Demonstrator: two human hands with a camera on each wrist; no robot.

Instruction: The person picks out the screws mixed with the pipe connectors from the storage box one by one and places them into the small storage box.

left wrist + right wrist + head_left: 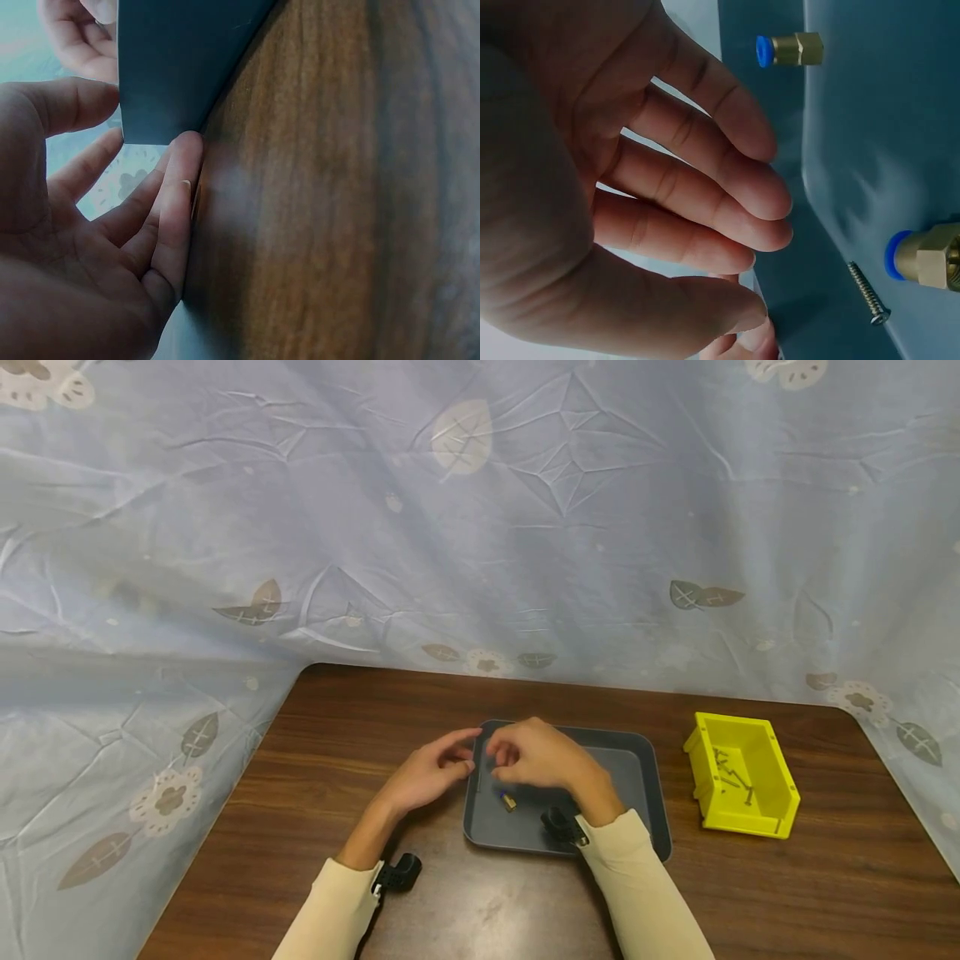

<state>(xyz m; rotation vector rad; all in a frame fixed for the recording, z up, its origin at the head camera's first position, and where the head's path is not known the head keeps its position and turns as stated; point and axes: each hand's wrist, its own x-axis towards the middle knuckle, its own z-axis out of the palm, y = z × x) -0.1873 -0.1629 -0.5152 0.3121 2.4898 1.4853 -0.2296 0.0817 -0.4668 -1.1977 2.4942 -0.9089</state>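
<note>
My left hand (pixel 423 775) is at the left side of a grey tray (pixel 474 831), fingers spread and relaxed. In the left wrist view its thumb and fingertips are right at the tray's outer wall (pixel 172 67), and nothing is gripped. Over the tray's left part is my right hand (pixel 546 758), its fingers loosely bent with nothing between them. Inside the tray lie a brass push-in fitting with a blue collar (pixel 799 49), a second, similar fitting (pixel 930 256) and a small screw (pixel 868 294). The right hand hides part of the tray in the head view.
A yellow bin (pixel 750 822) stands right of the tray, with several screws (pixel 731 772) inside. Everything rests on a brown wooden table (pixel 337 710). A patterned cloth (pixel 525 543) hangs behind the table and along its left side.
</note>
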